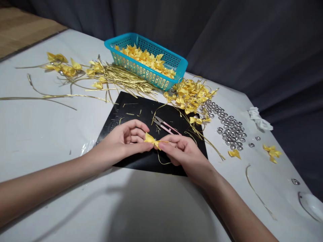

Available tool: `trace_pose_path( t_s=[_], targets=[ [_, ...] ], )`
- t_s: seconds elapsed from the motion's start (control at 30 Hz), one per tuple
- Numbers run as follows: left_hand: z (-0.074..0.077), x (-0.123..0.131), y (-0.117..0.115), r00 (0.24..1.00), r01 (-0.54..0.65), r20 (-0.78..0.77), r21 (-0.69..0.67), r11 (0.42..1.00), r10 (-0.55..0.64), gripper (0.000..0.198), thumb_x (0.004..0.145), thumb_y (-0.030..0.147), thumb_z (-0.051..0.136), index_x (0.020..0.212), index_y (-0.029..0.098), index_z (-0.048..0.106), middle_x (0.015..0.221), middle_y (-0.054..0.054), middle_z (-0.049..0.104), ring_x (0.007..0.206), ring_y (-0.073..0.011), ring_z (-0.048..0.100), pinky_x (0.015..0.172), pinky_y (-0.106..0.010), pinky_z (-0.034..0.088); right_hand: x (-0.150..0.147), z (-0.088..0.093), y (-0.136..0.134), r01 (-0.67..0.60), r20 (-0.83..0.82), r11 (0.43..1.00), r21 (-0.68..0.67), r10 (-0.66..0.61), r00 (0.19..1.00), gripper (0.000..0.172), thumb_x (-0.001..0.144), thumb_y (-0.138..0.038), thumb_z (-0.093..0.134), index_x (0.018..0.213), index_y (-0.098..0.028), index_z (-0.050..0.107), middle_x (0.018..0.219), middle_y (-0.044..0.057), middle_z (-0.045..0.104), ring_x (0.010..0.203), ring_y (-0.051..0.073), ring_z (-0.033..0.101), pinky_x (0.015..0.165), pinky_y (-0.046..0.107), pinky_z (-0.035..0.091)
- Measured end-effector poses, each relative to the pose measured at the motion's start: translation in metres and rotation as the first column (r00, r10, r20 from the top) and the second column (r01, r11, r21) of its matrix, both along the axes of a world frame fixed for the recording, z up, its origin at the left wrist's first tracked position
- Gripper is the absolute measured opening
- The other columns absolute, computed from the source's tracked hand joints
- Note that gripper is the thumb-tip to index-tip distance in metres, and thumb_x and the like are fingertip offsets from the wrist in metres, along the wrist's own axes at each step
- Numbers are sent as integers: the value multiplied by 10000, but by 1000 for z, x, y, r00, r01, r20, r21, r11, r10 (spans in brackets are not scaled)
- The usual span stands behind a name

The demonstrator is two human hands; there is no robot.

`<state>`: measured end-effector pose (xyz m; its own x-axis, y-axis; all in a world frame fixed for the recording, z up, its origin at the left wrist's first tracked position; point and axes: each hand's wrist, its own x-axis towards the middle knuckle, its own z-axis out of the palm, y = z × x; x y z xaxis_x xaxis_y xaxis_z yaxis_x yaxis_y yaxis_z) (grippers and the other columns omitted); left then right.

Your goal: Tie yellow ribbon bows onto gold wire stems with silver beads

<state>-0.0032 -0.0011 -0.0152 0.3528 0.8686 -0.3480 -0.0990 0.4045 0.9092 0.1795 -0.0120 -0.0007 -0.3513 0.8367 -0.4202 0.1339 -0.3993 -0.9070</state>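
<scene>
Over a black mat (pixel 136 164), a small yellow ribbon bow (pixel 150 138) is pinched between both hands. My left hand (pixel 128 137) holds its left side between thumb and curled fingers. My right hand (pixel 180 149) grips the right side, with the thumb on the bow. A thin gold cord hangs in a loop beneath it, near the right fingers. Just behind the hands, pink-handled thread snips (pixel 168 127) lie on the mat among short gold cord scraps.
A blue basket (pixel 148 69) of yellow bows stands at the back, beside gold cords (pixel 126 79). Finished-looking bows (pixel 191 95) are piled right of it. Silver beads (pixel 232 132) spread on the right, near white tissue (pixel 259 119). A white object (pixel 311 205) sits at the right edge.
</scene>
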Motion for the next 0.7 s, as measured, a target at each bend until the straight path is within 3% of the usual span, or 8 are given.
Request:
trace_pose_path(
  t_s=[0.13,0.23,0.4,0.57,0.7],
  targets=[
    [-2,-1,0,999,-41,23,39,998,40,238,684,161,734,829,173,545,648,60,630,608,-63,593,587,-135,461,1,1,-1,-63,73,998,-10,64,995,277,714,-362,718,819,-135,601,487,-112,334,429,25,212,412,205,123],
    [-2,-3,3,997,-70,-20,74,995,72,161,692,175,720,796,175,596,659,55,622,607,-62,564,589,-137,445,6,2,1,-78,191,995,56,66,979,332,691,-312,740,934,-138,597,497,-115,348,448,36,254,425,194,164],
    [2,-9,7,984,125,-148,152,980,-102,35,721,202,649,715,171,665,618,27,615,565,-95,517,535,-181,403,12,7,5,-73,258,979,192,22,966,258,796,-323,622,947,-113,629,520,-98,312,466,45,245,441,208,174],
    [4,-12,4,938,338,-132,129,932,-322,97,791,234,596,748,172,657,613,45,562,568,-82,477,521,-169,342,4,9,-3,-214,105,976,-45,218,970,361,750,-390,702,1002,-143,625,533,-101,333,445,35,244,409,194,164],
    [5,-12,3,919,394,-78,128,910,-387,68,816,220,584,810,173,633,679,43,561,629,-80,487,559,-159,353,-3,6,-11,-243,4,962,-125,245,969,306,709,-398,751,809,-151,601,538,-100,311,454,29,237,405,189,159]
  ],
)
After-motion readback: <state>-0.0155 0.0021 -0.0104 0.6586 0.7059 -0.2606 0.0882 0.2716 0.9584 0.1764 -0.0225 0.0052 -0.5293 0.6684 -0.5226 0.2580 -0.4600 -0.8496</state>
